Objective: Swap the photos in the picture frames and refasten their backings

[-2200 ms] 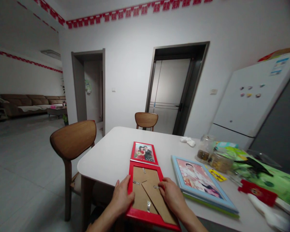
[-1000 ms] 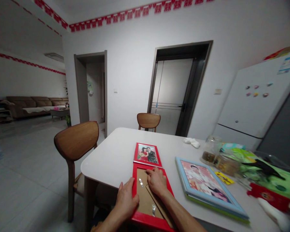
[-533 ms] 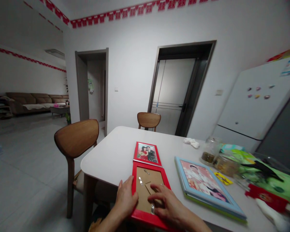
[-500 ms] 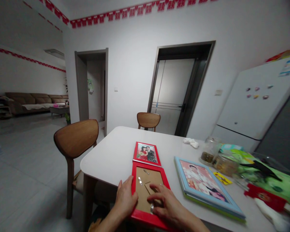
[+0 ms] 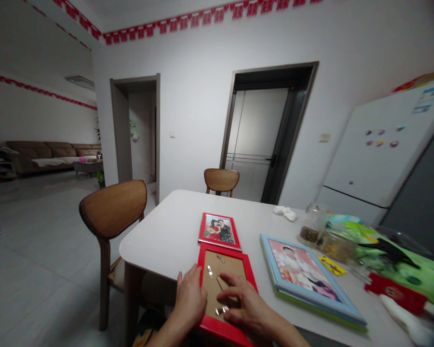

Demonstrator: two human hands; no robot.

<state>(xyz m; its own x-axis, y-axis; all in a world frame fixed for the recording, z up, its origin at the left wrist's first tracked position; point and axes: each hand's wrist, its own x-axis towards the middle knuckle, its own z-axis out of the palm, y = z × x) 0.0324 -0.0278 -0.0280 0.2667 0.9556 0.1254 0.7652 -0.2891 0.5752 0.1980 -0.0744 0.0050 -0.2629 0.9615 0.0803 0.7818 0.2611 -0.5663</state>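
Observation:
A red picture frame (image 5: 252,275) lies face down at the near edge of the table, its brown backing board (image 5: 213,289) showing. My left hand (image 5: 191,294) is closed on the frame's left side, fingers along the outer edge. Over the lower right of the board, my right hand (image 5: 246,304) has its fingers bent and apart. Its thumb touches a metal turn clip (image 5: 222,311) that points sideways. Two more clips (image 5: 210,272) are at the upper part of the board, and a thin stand strip (image 5: 220,283) lies partly under my fingers. The board's right side is hidden.
Beyond it lies a red-framed photo (image 5: 220,229), face up. To the right is a blue-framed photo (image 5: 307,274) on a green-edged one. Glass jars (image 5: 313,225), crumpled tissue (image 5: 285,213), a yellow card (image 5: 332,265) and green bags (image 5: 415,279) crowd the table's right side. A wooden chair (image 5: 114,209) stands left.
The lower clip has swung from pointing along the frame to lying sideways, with my right thumb at it. My right hand has shifted slightly left; my left hand stays on the frame.

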